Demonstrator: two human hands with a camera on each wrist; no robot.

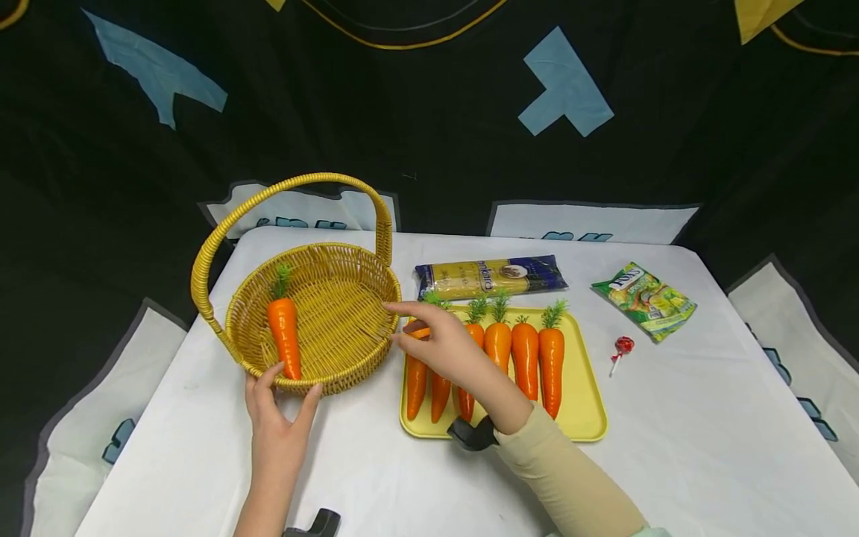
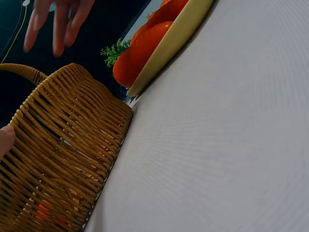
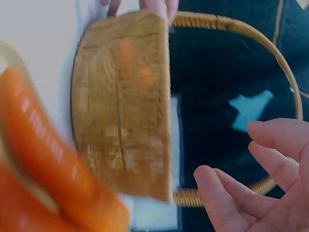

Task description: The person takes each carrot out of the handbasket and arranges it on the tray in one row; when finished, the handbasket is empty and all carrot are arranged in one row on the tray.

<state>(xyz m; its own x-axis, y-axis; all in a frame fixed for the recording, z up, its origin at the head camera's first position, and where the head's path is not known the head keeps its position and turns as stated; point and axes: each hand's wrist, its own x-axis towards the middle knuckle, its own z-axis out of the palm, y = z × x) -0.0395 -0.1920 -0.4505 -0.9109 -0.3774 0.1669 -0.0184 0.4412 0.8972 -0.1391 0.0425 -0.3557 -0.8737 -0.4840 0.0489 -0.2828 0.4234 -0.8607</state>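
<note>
A yellow wicker basket (image 1: pixel 349 377) with a tall arched handle stands on the left of the table. One orange carrot (image 1: pixel 285 335) with a green top lies inside it, against the left wall. My left hand (image 1: pixel 278 425) holds the basket's near rim; its thumb (image 2: pixel 6 140) shows on the rim in the left wrist view. Beside the basket's right rim, my right hand (image 1: pixel 450 347) reaches over a yellow tray (image 1: pixel 584 418), fingers spread and nothing between them. Several carrots (image 1: pixel 552 365) lie side by side on that tray, some partly hidden under the right hand and forearm.
Behind the tray lies a long pasta packet (image 1: pixel 490 276). To the right are a green sachet (image 1: pixel 646 302) and a red lollipop (image 1: pixel 624 346). A white cloth (image 1: pixel 698 447) covers the table, and a dark patterned cloth (image 1: pixel 429 134) hangs behind it.
</note>
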